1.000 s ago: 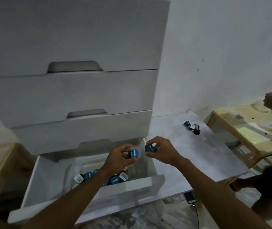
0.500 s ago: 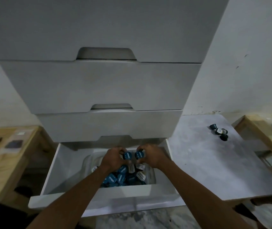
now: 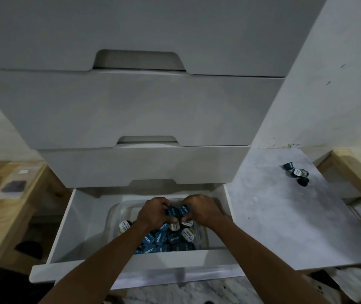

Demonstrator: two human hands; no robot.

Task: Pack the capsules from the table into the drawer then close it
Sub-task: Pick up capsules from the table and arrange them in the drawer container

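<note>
Vs. half a sec ago both hands have dropped lower into the drawer and now sit right over the pile. My view has also pulled in closer on the cabinet.

Counts first: 2 hands, 1 capsule in each. The left hand (image 3: 155, 212) has its fingers curled round a blue capsule (image 3: 171, 212), and the right hand (image 3: 201, 210) is curled the same way round a second blue capsule (image 3: 185, 210). The two capsules sit side by side between the knuckles, lids facing me, just above the heap.

Cabinet (image 3: 131, 110): 4 drawer fronts in view, 3 shut up top. The btm drawer (image 3: 65, 227) is pulled out towards me. Inside it is 1 clear plastic tub (image 3: 114, 212), set to the right half of the drawer. The tub holds the pile of capsules (image 3: 168, 238). Most have blue lids, and I make out 3 white lids. Approx. a dozen lids show, but I can't give an exact no. because the forearms cover part of the heap.

The tabletop (image 3: 273, 227) is grey and lies right of the cabinet. It carries 1 small cluster of loose capsules (image 3: 297, 173) near its far right corner, well apart from the drawer. There are 3 for sure, poss. a 4th, too small to settle.

There are 2 wooden benches, left bench (image 3: 6, 207) and right bench (image 3: 355, 178), each w/ blurred flat items I can't identify.
</note>
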